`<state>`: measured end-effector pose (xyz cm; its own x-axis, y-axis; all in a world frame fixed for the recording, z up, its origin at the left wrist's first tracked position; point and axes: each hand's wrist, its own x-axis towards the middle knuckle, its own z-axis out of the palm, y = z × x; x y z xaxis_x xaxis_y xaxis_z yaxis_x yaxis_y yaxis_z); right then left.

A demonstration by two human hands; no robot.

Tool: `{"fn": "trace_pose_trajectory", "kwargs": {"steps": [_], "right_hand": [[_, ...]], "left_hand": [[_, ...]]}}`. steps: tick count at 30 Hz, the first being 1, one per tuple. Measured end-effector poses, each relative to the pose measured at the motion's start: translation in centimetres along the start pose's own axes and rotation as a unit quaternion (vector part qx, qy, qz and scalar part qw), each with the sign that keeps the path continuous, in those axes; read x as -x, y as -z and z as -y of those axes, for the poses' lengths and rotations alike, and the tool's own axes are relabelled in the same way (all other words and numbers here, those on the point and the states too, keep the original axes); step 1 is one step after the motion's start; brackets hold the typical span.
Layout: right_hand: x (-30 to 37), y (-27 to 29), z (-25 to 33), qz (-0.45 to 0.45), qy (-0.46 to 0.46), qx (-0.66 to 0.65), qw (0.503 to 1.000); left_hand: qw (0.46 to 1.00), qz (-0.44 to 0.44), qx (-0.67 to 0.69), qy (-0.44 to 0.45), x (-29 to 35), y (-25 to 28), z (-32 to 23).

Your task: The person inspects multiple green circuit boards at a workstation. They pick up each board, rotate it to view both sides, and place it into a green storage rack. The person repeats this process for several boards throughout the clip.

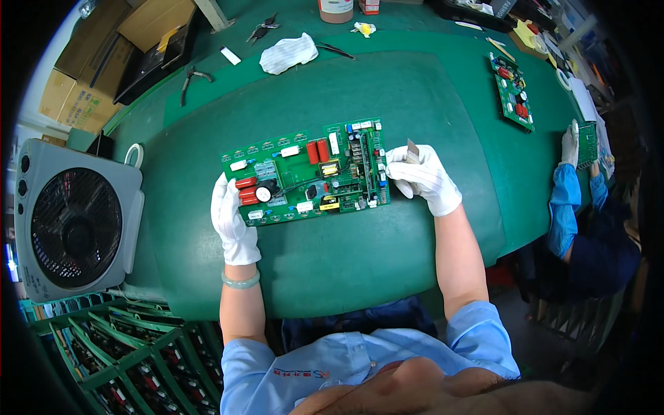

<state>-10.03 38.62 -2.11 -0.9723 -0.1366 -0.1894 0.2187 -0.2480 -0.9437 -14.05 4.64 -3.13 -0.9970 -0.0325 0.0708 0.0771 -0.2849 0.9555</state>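
Note:
A large green circuit board (297,173) lies on the green mat in front of me. It carries red and white parts, a round white-topped part with black leads, and an upright row of parts near its right end. My left hand (230,214), in a white glove, grips the board's left edge. At the right edge, my gloved right hand (423,176) has its fingertips close to or touching the board. A small flat greyish blade-like tool (413,151) sticks up from between its fingers; the rest of it is hidden.
Pliers (196,79), a white cloth (288,54), tweezers (336,50) and a bottle (336,8) lie or stand along the back. A grey fan (76,214) is at left, above a green rack (131,360) of boards. Another board (510,93) lies right, near a co-worker's gloved hand (570,144).

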Motion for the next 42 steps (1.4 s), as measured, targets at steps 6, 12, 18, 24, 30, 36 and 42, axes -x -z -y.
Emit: {"fn": "trace_pose_trajectory", "kwargs": {"steps": [6, 12, 18, 24, 30, 36, 42], "right_hand": [[-0.3, 0.3, 0.0, 0.005, -0.012, 0.053, 0.998], [-0.5, 0.9, -0.4, 0.008, -0.011, 0.106, 0.994], [-0.2, 0.4, 0.3, 0.002, -0.019, 0.124, 0.992], [-0.4, 0.6, 0.0, 0.005, -0.029, 0.124, 0.992], [-0.4, 0.4, -0.2, -0.005, -0.038, 0.105, 0.994], [-0.4, 0.5, 0.0, 0.003, -0.029, 0.104, 0.994], [-0.4, 0.6, 0.1, -0.001, -0.038, 0.114, 0.993]], "left_hand": [[1.000, 0.008, 0.005, 0.010, -0.1, -0.2, 0.0], [0.999, 0.004, -0.005, 0.041, 0.0, -0.1, -0.1], [0.999, -0.022, -0.001, 0.047, -0.2, 0.3, 0.7], [0.999, -0.001, -0.012, 0.044, -0.4, 1.0, 1.0], [0.998, 0.008, 0.028, 0.049, -0.3, 0.9, 1.0], [0.999, 0.004, 0.025, 0.043, -0.2, 0.9, 0.7], [1.000, -0.010, -0.003, 0.025, 0.3, -0.2, -0.2]]}}
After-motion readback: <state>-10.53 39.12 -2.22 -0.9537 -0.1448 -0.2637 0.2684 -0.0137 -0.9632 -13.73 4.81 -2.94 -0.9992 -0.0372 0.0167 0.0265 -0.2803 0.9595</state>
